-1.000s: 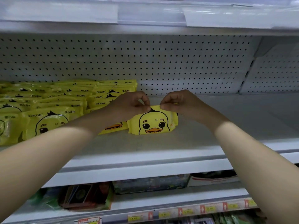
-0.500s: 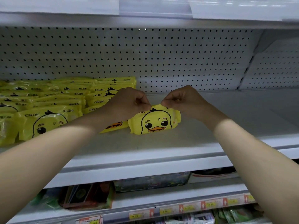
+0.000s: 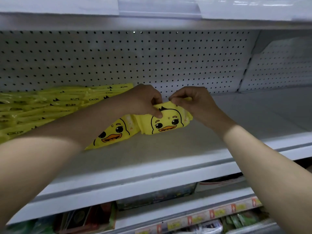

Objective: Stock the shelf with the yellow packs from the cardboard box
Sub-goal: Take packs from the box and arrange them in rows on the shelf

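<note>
Placing step, seemingly. Glossy film yellow packs (image 3: pixel 59 105) lie stacked at left; one duck-face pack (image 3: pixel 111 134) leans beside them. Left hand (image 3: pixel 143 100) and right hand (image 3: pixel 194 102) each pinch the top seam of a soft duck pack (image 3: pixel 167 122) resting on the white metal shelf (image 3: pixel 168 166). Next: let go gently, square it.

Right of the duck pack (image 3: pixel 167 122) the shelf (image 3: pixel 236 115) lies bare to the pegboard (image 3: pixel 152 65). Stacked yellow packs (image 3: pixel 50 105) block the left.
</note>
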Available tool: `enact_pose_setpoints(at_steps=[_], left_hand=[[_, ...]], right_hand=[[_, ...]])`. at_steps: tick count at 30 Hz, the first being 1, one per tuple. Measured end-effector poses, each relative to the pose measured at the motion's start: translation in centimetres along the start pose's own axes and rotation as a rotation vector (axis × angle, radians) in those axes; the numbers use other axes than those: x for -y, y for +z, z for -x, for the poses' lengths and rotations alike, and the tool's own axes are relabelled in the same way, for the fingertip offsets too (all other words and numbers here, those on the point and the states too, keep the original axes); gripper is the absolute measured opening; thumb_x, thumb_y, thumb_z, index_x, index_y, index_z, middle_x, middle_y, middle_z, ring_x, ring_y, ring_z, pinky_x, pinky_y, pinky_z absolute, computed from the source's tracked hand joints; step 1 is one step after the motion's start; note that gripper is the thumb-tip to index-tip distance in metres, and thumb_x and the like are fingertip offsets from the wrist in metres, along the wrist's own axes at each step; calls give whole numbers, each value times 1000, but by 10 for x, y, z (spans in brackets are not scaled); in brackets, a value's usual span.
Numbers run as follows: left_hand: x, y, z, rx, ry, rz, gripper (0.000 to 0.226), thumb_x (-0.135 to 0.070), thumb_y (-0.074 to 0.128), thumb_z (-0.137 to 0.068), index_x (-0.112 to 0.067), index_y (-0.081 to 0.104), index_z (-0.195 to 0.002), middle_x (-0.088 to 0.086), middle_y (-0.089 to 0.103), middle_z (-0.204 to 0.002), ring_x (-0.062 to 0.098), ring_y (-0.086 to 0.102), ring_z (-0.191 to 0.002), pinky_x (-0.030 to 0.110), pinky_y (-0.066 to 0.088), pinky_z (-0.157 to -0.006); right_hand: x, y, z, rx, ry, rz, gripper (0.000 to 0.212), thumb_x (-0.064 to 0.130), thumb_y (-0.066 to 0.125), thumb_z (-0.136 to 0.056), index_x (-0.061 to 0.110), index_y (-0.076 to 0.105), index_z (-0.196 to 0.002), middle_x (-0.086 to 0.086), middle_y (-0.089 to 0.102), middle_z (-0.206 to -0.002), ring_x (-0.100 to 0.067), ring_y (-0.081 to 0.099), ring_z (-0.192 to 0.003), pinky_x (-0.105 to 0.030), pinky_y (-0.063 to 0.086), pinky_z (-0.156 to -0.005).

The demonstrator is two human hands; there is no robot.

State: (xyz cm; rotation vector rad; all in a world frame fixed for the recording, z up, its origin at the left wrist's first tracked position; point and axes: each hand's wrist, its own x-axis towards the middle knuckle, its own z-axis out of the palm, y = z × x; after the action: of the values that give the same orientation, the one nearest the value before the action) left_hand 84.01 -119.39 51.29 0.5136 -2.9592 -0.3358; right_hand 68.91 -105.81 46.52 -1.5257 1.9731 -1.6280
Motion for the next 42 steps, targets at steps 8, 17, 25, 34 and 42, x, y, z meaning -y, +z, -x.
enact_pose_setpoints(at_steps=[8, 17, 25, 34, 42], left_hand=[[-1, 25, -27, 174, 55, -27, 64, -51, 82, -68, -24, 53, -118, -9, 57, -107, 9, 53, -95, 16, 41, -64], [5, 34, -38, 182, 80, 44, 45, -43, 85, -67, -28, 57, -98, -17, 53, -90, 7, 53, -87, 18, 42, -63], [13, 36, -39, 181, 71, 57, 52, -46, 84, -68, -24, 60, -110, -9, 59, -106, 9, 55, -96, 23, 48, -76], [15, 34, -45, 158, 55, -58, 58, -51, 83, -65, -19, 61, -107, -3, 64, -101, 13, 58, -94, 30, 53, -79], [23, 14, -83, 80, 71, -200, 58, -49, 85, -65, -11, 60, -101, 0, 57, -91, 18, 54, -86, 25, 39, -59]], right_hand=[[-9, -16, -1, -31, 7, -46, 12, 11, 73, -87, 5, 73, -97, -4, 74, -89, -16, 69, -83, -30, 55, -81], [-47, -37, 20, 314, 304, -14, 49, 9, 83, -75, 12, 64, -120, -9, 74, -107, -26, 70, -101, -39, 55, -93], [-50, -40, 29, 258, 297, 6, 21, 9, 77, -83, 10, 68, -102, -4, 72, -75, -14, 68, -71, -25, 54, -74], [-64, -27, 20, 128, 184, 271, 25, 28, 77, -83, 22, 63, -103, -1, 67, -71, -1, 52, -55, -26, 39, -62], [-68, -19, -12, 39, 23, 501, 39, 22, 72, -89, 14, 55, -124, -5, 67, -84, -12, 60, -72, -27, 49, -70]])
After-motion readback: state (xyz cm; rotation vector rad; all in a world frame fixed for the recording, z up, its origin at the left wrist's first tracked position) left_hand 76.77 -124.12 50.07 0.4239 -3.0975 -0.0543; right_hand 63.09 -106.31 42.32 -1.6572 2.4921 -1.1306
